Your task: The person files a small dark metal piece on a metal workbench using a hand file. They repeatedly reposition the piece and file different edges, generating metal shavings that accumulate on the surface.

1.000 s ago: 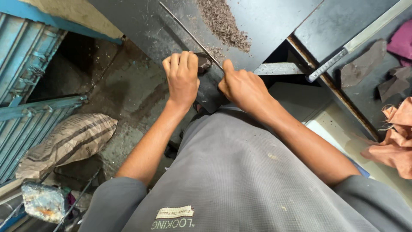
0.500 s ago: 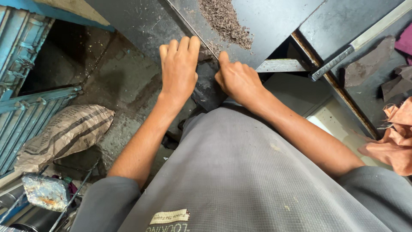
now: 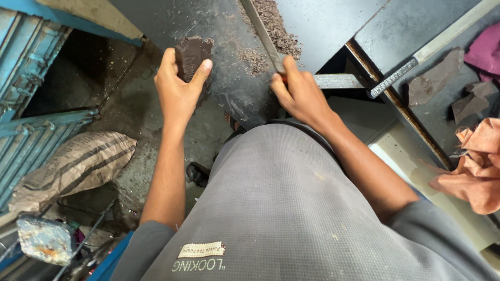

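Left hand (image 3: 179, 91) grip clamped on a dark brown block (image 3: 191, 54), held at the near edge of the dark tabletop (image 3: 224, 83). Right hand (image 3: 299, 93) grip closed round the handle end of a long metal file (image 3: 263, 34) lying beside brown shavings (image 3: 276, 26). Striped sack (image 3: 73, 166) on the floor at left, labels illegible

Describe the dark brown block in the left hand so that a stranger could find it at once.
Start at the dark metal worktable. At its near left edge, the left hand grips a dark brown block. Unlike the loose shavings nearby, it is one solid, smooth-edged chunk.
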